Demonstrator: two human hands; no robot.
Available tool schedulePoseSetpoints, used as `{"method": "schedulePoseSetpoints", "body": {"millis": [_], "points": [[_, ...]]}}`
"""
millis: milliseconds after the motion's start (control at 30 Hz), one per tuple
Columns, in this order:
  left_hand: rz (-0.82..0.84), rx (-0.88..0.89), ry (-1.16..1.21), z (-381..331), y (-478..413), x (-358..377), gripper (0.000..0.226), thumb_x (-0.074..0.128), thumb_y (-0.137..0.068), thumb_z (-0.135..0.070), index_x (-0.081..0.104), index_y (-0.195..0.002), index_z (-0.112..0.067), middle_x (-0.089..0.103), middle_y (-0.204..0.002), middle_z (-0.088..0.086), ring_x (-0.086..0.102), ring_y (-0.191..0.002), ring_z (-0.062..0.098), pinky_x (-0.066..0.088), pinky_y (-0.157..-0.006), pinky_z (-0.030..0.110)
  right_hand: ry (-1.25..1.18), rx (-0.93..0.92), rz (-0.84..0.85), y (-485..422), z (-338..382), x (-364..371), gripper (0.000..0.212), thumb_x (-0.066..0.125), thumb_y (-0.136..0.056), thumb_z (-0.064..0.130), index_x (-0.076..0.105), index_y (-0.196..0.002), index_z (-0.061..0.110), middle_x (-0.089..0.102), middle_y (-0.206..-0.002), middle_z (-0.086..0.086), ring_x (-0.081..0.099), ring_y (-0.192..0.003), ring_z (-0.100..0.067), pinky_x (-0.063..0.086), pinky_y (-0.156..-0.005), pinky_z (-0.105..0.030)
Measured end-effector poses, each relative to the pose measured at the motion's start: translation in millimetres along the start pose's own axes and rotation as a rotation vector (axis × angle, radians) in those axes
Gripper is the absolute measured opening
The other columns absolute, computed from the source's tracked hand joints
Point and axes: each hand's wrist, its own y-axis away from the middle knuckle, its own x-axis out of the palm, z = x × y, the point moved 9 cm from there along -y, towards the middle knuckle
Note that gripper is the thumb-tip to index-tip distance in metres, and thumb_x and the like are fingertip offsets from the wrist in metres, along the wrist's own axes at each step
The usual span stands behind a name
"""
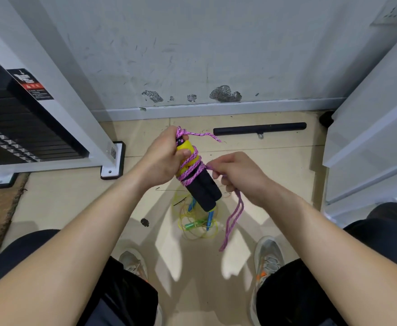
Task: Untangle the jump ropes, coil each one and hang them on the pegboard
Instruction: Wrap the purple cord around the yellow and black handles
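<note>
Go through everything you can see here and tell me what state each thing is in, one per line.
left hand: grips the yellow top ends of the handles.
right hand: pinches the pink rope.
pink rope: partly wound round the handles, a loop hanging loose.
handles: held together, off the floor.
yellow rope: tangled heap on the floor.
black bar: lying flat by the wall.

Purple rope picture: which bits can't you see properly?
Head view only:
- The yellow handle tops: partly covered by the left hand.
- The purple rope: the stretch inside the right hand is hidden by its fingers.
- The floor ropes: partly behind the black handles, and too thin and tangled to count.
- The pegboard: nowhere in the frame.
- The machine label: print too small to read.
</note>
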Motion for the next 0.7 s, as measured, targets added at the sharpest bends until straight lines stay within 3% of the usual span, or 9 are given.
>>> {"method": "schedulePoseSetpoints", "body": {"millis": [100, 200, 300, 367, 467, 533, 700], "points": [[-0.201, -0.022, 0.022, 6, 0, -6, 0.021, 0.060, -0.095, -0.013, 0.048, -0.113, -0.012, 0.052, -0.111, 0.007, 0.049, -0.099, 0.021, 0.033, -0.077, 0.025, -0.185, -0.011, -0.176, 11, -8, 12, 0.011, 0.056, -0.100, 0.016, 0.067, -0.099, 0.011, 0.067, -0.071, 0.001, 0.044, -0.045, -0.009, 0.037, -0.046, -0.023], [-0.325, -0.071, 0.156, 16, 1, -14, 0.024, 0.059, -0.096, -0.016, 0.049, -0.117, -0.013, 0.055, -0.113, 0.006, 0.054, -0.103, 0.025, 0.046, -0.089, 0.039, -0.008, -0.184, -0.329, 24, -4, 12, 0.008, 0.057, -0.099, 0.028, 0.065, -0.101, 0.025, 0.068, -0.070, 0.006, 0.061, -0.061, -0.008, 0.049, -0.061, -0.027], [-0.395, -0.141, 0.326, 29, 1, -23, 0.024, 0.060, -0.096, -0.018, 0.051, -0.118, -0.013, 0.059, -0.111, 0.005, 0.059, -0.106, 0.026, 0.050, -0.095, 0.046, 0.372, -0.323, -0.354, 29, 15, 8, 0.028, 0.045, -0.102, 0.039, 0.063, -0.123, 0.043, 0.064, -0.092, 0.013, 0.064, -0.089, -0.013, 0.053, -0.076, -0.034], [-0.406, -0.185, 0.466, 36, 0, -24, 0.018, 0.060, -0.097, -0.019, 0.052, -0.114, -0.016, 0.061, -0.105, 0.003, 0.063, -0.098, 0.022, 0.053, -0.092, 0.043, 0.640, -0.369, -0.386, 29, 30, 1, 0.032, 0.042, -0.104, 0.038, 0.060, -0.130, 0.045, 0.057, -0.097, 0.011, 0.058, -0.093, -0.013, 0.043, -0.075, -0.030], [-0.395, -0.184, 0.584, 35, 0, -23, 0.014, 0.058, -0.099, -0.014, 0.053, -0.112, -0.012, 0.061, -0.095, 0.001, 0.062, -0.080, 0.012, 0.054, -0.076, 0.030, 0.705, -0.428, -0.415, 31, 45, -10, 0.029, 0.045, -0.103, 0.038, 0.065, -0.123, 0.042, 0.049, -0.101, 0.012, 0.058, -0.085, -0.015, 0.045, -0.071, -0.032], [-0.389, -0.167, 0.626, 32, 0, -23, 0.015, 0.058, -0.099, -0.013, 0.053, -0.113, -0.010, 0.061, -0.097, 0.003, 0.062, -0.080, 0.012, 0.055, -0.073, 0.027, 0.667, -0.427, -0.376, 25, 45, -14, 0.021, 0.053, -0.100, 0.035, 0.071, -0.111, 0.039, 0.055, -0.099, 0.014, 0.058, -0.083, -0.012, 0.047, -0.070, -0.032], [-0.354, -0.100, 0.646, 21, 6, -21, 0.019, 0.058, -0.098, -0.008, 0.052, -0.116, -0.009, 0.059, -0.101, 0.004, 0.061, -0.084, 0.013, 0.055, -0.069, 0.020, 0.136, -0.208, -0.246, 9, 25, -31, 0.007, 0.080, -0.080, 0.020, 0.077, -0.074, 0.023, 0.070, -0.071, 0.011, 0.057, -0.060, -0.001, 0.042, -0.058, -0.019]]}}
